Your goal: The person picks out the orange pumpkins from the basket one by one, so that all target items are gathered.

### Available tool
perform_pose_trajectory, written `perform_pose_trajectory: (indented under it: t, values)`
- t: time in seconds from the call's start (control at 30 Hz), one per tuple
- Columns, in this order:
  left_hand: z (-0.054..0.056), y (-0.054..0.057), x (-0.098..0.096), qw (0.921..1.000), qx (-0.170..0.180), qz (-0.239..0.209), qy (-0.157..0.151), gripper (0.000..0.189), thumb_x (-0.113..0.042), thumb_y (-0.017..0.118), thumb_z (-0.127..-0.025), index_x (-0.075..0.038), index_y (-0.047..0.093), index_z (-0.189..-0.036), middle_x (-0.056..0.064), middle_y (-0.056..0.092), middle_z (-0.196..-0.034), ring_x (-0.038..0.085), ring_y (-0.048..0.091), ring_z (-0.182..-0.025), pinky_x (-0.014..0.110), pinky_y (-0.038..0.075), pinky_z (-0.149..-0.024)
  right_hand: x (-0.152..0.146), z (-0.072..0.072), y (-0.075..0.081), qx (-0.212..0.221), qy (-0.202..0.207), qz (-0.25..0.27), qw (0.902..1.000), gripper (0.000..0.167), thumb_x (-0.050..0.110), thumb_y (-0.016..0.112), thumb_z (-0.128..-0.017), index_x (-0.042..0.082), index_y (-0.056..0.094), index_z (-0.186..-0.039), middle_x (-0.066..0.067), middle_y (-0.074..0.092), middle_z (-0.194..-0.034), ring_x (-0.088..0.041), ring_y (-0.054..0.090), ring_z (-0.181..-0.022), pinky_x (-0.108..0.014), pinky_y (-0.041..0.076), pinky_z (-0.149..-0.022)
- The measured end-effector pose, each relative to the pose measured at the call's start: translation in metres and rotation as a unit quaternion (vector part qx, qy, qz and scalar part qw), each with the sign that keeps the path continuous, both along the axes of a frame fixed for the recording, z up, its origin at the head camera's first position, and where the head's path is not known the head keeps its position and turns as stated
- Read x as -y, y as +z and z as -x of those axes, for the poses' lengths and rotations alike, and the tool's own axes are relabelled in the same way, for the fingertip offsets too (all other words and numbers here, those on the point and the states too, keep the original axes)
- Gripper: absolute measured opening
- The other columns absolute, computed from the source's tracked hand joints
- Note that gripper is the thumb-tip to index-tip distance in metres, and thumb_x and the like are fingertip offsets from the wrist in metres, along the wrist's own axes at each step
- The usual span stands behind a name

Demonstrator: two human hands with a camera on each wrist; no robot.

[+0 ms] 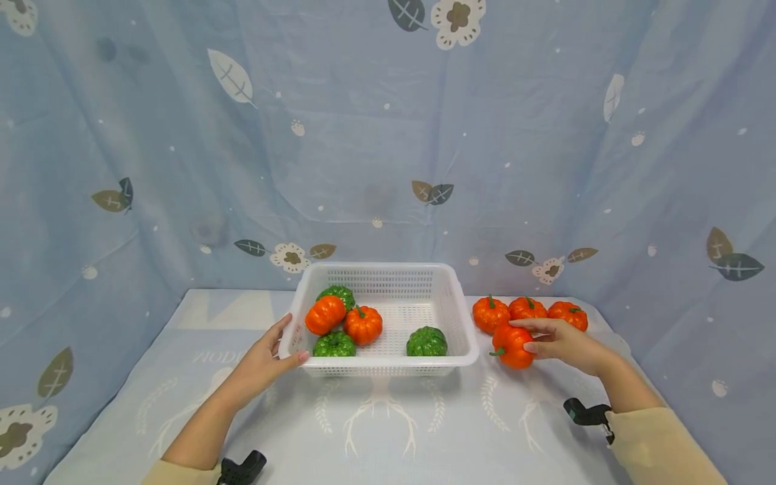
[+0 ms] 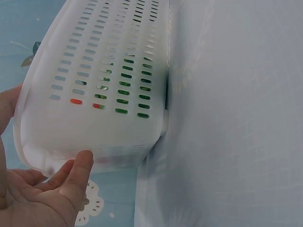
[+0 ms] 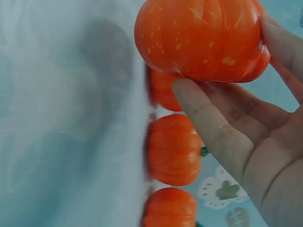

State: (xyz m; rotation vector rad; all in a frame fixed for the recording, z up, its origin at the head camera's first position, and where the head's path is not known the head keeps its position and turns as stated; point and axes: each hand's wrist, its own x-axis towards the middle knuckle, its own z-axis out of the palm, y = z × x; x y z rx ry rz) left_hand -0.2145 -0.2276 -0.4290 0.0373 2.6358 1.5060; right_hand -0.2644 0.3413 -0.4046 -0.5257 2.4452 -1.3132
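Note:
My right hand (image 1: 560, 343) grips an orange pumpkin (image 1: 512, 346) with a green stem, raised above the table just right of the basket. In the right wrist view the thumb and fingers hold this pumpkin (image 3: 203, 40) from its sides. Under and behind it, a row of orange pumpkins (image 1: 529, 308) sits on the table. My left hand (image 1: 261, 367) holds the left end of a white plastic basket (image 1: 388, 362), thumb over the near rim corner. Inside the basket are two orange pumpkins (image 1: 364, 326) and three green ones, one green pumpkin (image 1: 427, 342) apart on the right.
A pale patterned cloth covers the table (image 1: 388, 431). Behind it hangs a blue curtain (image 1: 376, 135) with leaves and flowers. Each wrist carries a small black camera, such as the left camera (image 1: 242, 468).

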Motion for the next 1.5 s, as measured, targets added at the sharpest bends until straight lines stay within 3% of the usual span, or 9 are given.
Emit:
perform_pose_trajectory:
  t: [0.23, 0.57, 0.73, 0.97, 1.17, 1.37, 1.5]
  values:
    - [0.001, 0.000, -0.001, 1.0000, 0.004, 0.000, -0.002, 0.103, -0.042, 0.076, -0.088, -0.015, 0.009, -0.162, 0.023, 0.016, -0.164, 0.045, 0.025, -0.146, 0.060, 0.040, -0.106, -0.002, 0.001, -0.016, -0.003, 0.005, 0.009, 0.9999, 0.054, 0.019, 0.068, -0.096, 0.003, 0.050, -0.145, -0.028, 0.051, -0.140, -0.047, 0.049, -0.127, -0.029, 0.055, -0.088]
    - [0.001, 0.000, 0.001, 1.0000, 0.002, -0.004, -0.003, 0.103, -0.041, 0.076, -0.088, -0.016, 0.009, -0.162, 0.022, 0.016, -0.164, 0.045, 0.025, -0.146, 0.060, 0.040, -0.105, -0.004, 0.003, -0.025, 0.015, -0.011, 0.021, 0.9996, 0.052, 0.019, 0.065, -0.098, 0.008, 0.050, -0.146, -0.027, 0.047, -0.144, -0.043, 0.049, -0.128, -0.036, 0.056, -0.091]
    - [0.001, 0.000, 0.001, 0.9999, 0.005, -0.009, -0.003, 0.103, -0.040, 0.077, -0.088, -0.016, 0.009, -0.162, 0.023, 0.017, -0.164, 0.045, 0.025, -0.146, 0.061, 0.039, -0.106, -0.006, 0.002, -0.019, -0.004, -0.034, -0.010, 0.9994, 0.054, 0.021, 0.066, -0.097, 0.001, 0.049, -0.144, -0.026, 0.051, -0.140, -0.037, 0.057, -0.119, -0.034, 0.055, -0.089]
    - [0.000, 0.000, 0.004, 0.9999, 0.006, -0.008, 0.000, 0.103, -0.041, 0.076, -0.089, -0.016, 0.008, -0.163, 0.023, 0.017, -0.164, 0.046, 0.026, -0.146, 0.060, 0.041, -0.105, 0.002, 0.006, -0.014, -0.017, -0.089, -0.054, 0.9944, 0.060, 0.031, 0.072, -0.093, -0.004, 0.055, -0.137, -0.023, 0.059, -0.130, -0.036, 0.061, -0.113, -0.043, 0.057, -0.089]
    - [0.000, 0.001, 0.003, 0.9999, 0.005, -0.010, -0.003, 0.103, -0.041, 0.076, -0.089, -0.016, 0.008, -0.163, 0.023, 0.016, -0.164, 0.046, 0.026, -0.146, 0.060, 0.042, -0.105, -0.002, 0.004, -0.012, -0.019, -0.060, -0.051, 0.9967, 0.057, 0.023, 0.071, -0.094, -0.001, 0.052, -0.142, -0.027, 0.055, -0.136, -0.040, 0.058, -0.117, -0.039, 0.056, -0.089]
    - [0.000, 0.001, 0.002, 0.9999, 0.001, -0.013, -0.009, 0.102, -0.041, 0.075, -0.090, -0.017, 0.008, -0.163, 0.022, 0.016, -0.164, 0.045, 0.026, -0.146, 0.059, 0.041, -0.105, -0.013, 0.001, -0.010, 0.007, -0.042, -0.047, 0.9980, 0.053, 0.020, 0.068, -0.095, 0.001, 0.054, -0.142, -0.028, 0.048, -0.144, -0.038, 0.060, -0.117, -0.039, 0.055, -0.091]
    - [0.000, 0.001, 0.002, 0.9998, 0.000, -0.017, -0.012, 0.102, -0.040, 0.075, -0.090, -0.017, 0.008, -0.163, 0.022, 0.015, -0.165, 0.044, 0.025, -0.147, 0.059, 0.040, -0.106, -0.023, 0.001, -0.013, 0.010, -0.031, -0.030, 0.9990, 0.053, 0.016, 0.069, -0.094, -0.002, 0.053, -0.141, -0.030, 0.049, -0.141, -0.041, 0.056, -0.121, -0.031, 0.055, -0.087]
